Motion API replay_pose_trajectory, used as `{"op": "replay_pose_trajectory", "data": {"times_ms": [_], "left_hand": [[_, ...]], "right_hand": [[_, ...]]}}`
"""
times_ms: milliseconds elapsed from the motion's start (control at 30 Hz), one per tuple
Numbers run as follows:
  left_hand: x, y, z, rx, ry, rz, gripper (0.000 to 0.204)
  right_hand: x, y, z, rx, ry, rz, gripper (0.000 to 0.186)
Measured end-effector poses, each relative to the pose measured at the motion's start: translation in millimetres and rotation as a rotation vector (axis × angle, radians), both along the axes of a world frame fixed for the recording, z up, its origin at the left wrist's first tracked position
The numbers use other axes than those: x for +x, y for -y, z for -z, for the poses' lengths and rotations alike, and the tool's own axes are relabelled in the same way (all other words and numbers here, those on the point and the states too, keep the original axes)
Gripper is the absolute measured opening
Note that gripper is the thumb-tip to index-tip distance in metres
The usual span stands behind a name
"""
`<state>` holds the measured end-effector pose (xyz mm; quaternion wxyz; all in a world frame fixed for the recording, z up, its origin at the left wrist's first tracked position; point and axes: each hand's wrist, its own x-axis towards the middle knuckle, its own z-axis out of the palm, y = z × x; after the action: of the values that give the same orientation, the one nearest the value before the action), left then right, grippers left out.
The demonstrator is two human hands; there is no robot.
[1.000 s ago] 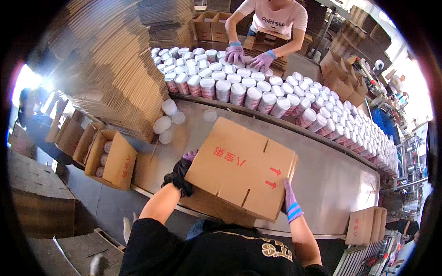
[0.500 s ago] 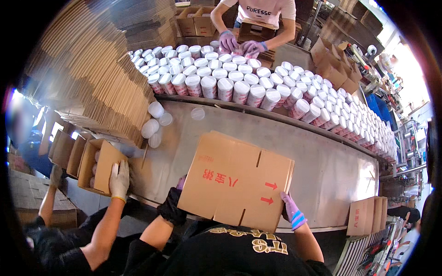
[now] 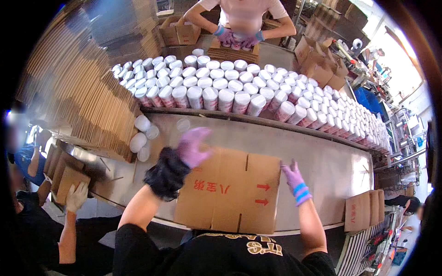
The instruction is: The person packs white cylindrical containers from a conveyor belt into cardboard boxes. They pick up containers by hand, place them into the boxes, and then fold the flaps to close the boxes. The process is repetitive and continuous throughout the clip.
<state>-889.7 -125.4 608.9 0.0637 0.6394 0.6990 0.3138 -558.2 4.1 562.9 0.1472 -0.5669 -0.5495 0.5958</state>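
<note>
A flattened brown cardboard carton (image 3: pixel 230 193) with red print, two arrows and cut slots lies in front of me, across the near edge of the metal table. My left hand (image 3: pixel 194 146), in a purple glove with a dark fluffy cuff, is over the carton's far left corner. It is slightly blurred, its fingers spread and holding nothing. At the carton's right edge is my right hand (image 3: pixel 294 181), in a purple glove with a blue band. Its fingers are stretched out, the thumb close to the far right corner; whether it touches the cardboard I cannot tell.
Rows of white-lidded cans (image 3: pixel 225 99) line the table's (image 3: pixel 322 158) far side. Stacked flat cartons (image 3: pixel 78 101) and clear lids (image 3: pixel 138 142) are at left. Across, a person's gloved hands (image 3: pixel 237 37) hold cans over a box. A co-worker's hand (image 3: pixel 77 197) touches a carton; folded cartons (image 3: pixel 358 211) stand right.
The carton has come down flatter, and my left hand has let go and swung up over its far left corner. My right hand has opened. The left co-worker's box has moved farther left.
</note>
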Motion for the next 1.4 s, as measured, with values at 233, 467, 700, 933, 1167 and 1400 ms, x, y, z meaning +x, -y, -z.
{"op": "replay_pose_trajectory", "data": {"times_ms": [233,467,700,933,1167,1400], "left_hand": [[22.0,-47.5,-0.4,-0.768,0.088,0.485,0.089],[64.8,7.7,-24.4,-0.43,-0.359,0.319,0.054],[50.3,6.2,-129.9,-0.447,-0.11,0.312,0.03],[124.2,47.0,-199.8,0.111,-0.321,0.559,0.022],[50.1,58.5,-175.7,0.181,-0.285,0.621,0.051],[51.8,56.2,-132.8,0.001,0.236,0.242,0.063]], "right_hand": [[-47.6,42.2,-20.9,0.282,0.284,-0.207,0.118],[-36.9,57.1,0.1,0.397,0.36,-0.212,0.117],[-42.7,15.3,-146.4,-0.14,-0.478,-0.054,0.081],[-87.2,39.7,-212.0,0.902,-0.459,-0.467,0.089],[-76.5,45.3,-152.1,1.137,-0.256,-0.147,0.118],[-85.9,32.2,-214.2,0.615,-0.129,-0.408,0.085]]}}
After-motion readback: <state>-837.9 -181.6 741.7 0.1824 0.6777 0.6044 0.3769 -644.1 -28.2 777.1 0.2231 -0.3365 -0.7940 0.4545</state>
